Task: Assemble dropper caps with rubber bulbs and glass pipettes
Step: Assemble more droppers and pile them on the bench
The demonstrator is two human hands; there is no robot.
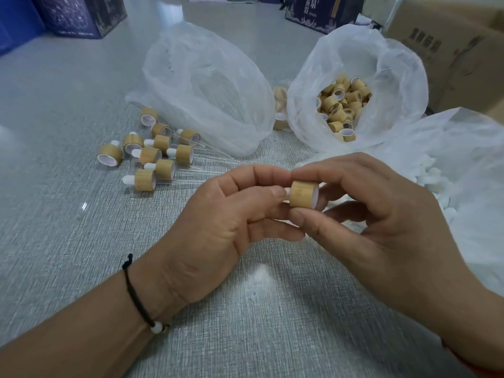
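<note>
From my feed I see a grey, finely woven-textured counter (68, 214) catching soft glare from overhead light, with dark printed boxes (79, 15) and a blue bin (16, 20) along its far edge and a brown cardboard carton (458, 47) at the far right.

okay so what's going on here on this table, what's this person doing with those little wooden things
A person is putting dropper caps together by hand. The right hand pinches a bamboo-look cap between thumb and finger, while the left hand grips the white rubber bulb poking out of its end. A batch of finished droppers with bulbs and glass pipettes lies on the table to the left. An open plastic bag of loose caps sits behind, and white bulbs are heaped at right.
</note>
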